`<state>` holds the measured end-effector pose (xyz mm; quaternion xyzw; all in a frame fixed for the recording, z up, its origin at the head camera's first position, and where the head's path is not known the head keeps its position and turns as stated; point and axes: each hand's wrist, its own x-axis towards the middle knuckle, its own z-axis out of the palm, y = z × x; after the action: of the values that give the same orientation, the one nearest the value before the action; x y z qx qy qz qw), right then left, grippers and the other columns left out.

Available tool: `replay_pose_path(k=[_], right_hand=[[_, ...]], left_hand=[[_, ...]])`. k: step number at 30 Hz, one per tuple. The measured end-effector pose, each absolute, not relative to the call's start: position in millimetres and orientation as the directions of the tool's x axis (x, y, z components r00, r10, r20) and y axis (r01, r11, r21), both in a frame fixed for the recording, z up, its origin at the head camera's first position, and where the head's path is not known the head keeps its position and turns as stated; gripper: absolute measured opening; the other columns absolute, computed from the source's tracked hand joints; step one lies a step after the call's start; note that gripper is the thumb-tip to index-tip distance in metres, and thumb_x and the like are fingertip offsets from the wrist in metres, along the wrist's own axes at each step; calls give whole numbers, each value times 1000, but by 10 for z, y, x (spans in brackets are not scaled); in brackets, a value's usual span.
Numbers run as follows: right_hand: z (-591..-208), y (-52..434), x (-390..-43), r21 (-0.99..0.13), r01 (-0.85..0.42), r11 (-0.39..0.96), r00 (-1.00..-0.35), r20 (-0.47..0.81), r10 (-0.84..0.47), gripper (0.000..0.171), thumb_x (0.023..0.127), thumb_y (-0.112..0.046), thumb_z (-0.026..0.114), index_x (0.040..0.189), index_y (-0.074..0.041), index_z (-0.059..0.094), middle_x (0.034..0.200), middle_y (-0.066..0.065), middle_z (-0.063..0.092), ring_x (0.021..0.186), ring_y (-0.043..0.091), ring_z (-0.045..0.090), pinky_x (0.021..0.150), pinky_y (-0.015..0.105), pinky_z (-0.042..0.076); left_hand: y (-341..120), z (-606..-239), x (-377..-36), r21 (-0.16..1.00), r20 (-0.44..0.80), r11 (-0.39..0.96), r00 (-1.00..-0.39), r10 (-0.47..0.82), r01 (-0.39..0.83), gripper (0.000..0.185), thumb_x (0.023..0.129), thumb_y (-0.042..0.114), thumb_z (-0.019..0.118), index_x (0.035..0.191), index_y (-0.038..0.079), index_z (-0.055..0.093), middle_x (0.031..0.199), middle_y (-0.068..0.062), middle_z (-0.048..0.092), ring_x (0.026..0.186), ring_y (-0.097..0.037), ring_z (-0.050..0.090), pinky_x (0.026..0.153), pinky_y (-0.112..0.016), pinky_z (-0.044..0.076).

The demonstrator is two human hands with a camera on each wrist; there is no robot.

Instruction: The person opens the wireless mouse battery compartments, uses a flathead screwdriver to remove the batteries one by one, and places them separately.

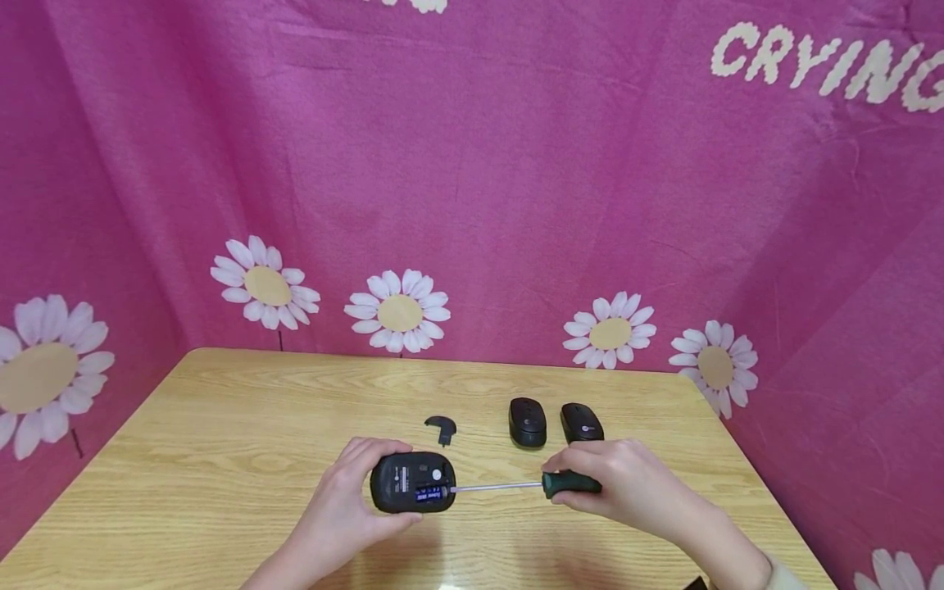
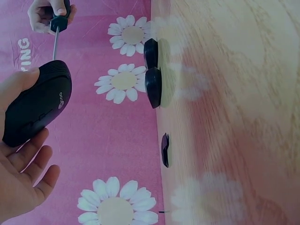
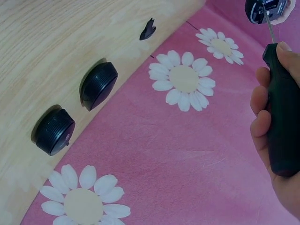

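Note:
A black computer mouse (image 1: pixel 398 483) is held underside up by my left hand (image 1: pixel 341 501), thumb and fingers gripping its edges. Its battery bay is uncovered, with a blue battery (image 1: pixel 429 495) inside. My right hand (image 1: pixel 627 483) grips the dark green handle of a screwdriver (image 1: pixel 497 487). The metal shaft points left, and its tip is at the bay's right end, by the battery; whether it touches the battery I cannot tell. In the left wrist view the mouse's top (image 2: pixel 40 105) faces the camera. The right wrist view shows fingers wrapped round the screwdriver handle (image 3: pixel 283 117).
A small black curved cover (image 1: pixel 442 428) lies on the wooden table (image 1: pixel 280 434) beyond the held mouse. Two more black mice, one (image 1: pixel 527 423) left of the other (image 1: pixel 581 421), rest near the right hand. A pink flowered cloth (image 1: pixel 472 180) hangs behind the table.

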<state>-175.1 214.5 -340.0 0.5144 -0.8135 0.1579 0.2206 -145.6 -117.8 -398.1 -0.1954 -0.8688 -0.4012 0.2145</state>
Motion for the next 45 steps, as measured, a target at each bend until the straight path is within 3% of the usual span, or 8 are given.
replay_pose_path(k=[6,13,24,33,42,45], right_hand=[[-3376,2132,-1740,26,-905,424,-352,514,-782,33,69,-23,83,97,-20,66,89,-14,66,71,-6,60,60,12,49],[-3313,2099,-1713,119,-898,423,-320,481,-816,34,67,-26,83,96,-22,66,85,-16,65,70,-5,59,58,13,48],[-3215,1981,-1617,226,-883,411,-305,387,-870,32,68,-27,83,96,-20,68,80,-13,63,70,-2,59,56,15,49],[-3227,2010,-1640,180,-897,404,-301,420,-856,35,66,-24,85,96,-19,67,82,-13,65,70,-2,59,58,14,49],[-3320,2089,-1723,26,-921,389,-328,487,-810,36,66,-20,84,97,-20,65,86,-13,67,71,-5,59,59,11,49],[-3353,2107,-1751,-19,-933,360,-319,506,-801,34,69,-20,83,98,-19,66,88,-12,67,73,-5,60,60,10,49]], left_hand=[[-1169,-3977,-1461,630,498,600,-850,174,492,70,47,25,94,109,26,63,104,20,57,101,-1,50,86,-33,52],[-1167,-4012,-1466,551,561,614,-796,229,565,69,45,26,94,107,21,65,104,14,58,101,-4,52,86,-33,52],[-1149,-4023,-1452,486,593,623,-755,279,613,67,41,34,93,102,21,67,99,19,59,100,-4,49,83,-35,51],[-1150,-4030,-1460,507,604,597,-750,268,622,68,42,33,93,104,22,67,102,19,59,100,-4,51,82,-36,52],[-1207,-4025,-1469,558,627,529,-742,235,639,70,41,21,94,106,21,67,104,14,59,98,-7,54,83,-32,53],[-1231,-4021,-1472,599,599,509,-767,227,618,69,43,24,94,107,24,66,104,15,59,100,-6,54,86,-31,52]])
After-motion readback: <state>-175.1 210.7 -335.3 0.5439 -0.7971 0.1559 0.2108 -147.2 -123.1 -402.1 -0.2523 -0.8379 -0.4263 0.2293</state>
